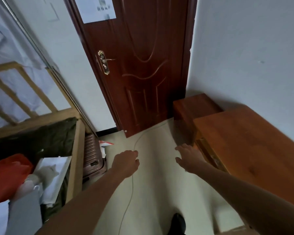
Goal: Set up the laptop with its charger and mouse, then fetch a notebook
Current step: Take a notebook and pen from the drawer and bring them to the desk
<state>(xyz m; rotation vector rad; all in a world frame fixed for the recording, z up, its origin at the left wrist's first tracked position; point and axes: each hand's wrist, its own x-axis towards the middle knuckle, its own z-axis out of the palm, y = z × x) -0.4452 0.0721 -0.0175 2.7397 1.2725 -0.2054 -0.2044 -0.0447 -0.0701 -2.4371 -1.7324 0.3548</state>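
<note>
Both hands reach out empty — the left hand with fingers curled loosely, the right hand spread wide. No laptop, charger, mouse or notebook shows; beyond the fingers, only a door. How far along the task is — unclear.

A dark red wooden door stands shut at the end of the room. It has a gold handle, and a white paper is stuck near its top. The walls are pale and plain. The floor is light and smooth. On the right is an orange-brown wooden tabletop, with a smaller wooden cabinet behind it, beside the door. On the left is a light wooden bed frame. A pink suitcase stands beside the bed.
</note>
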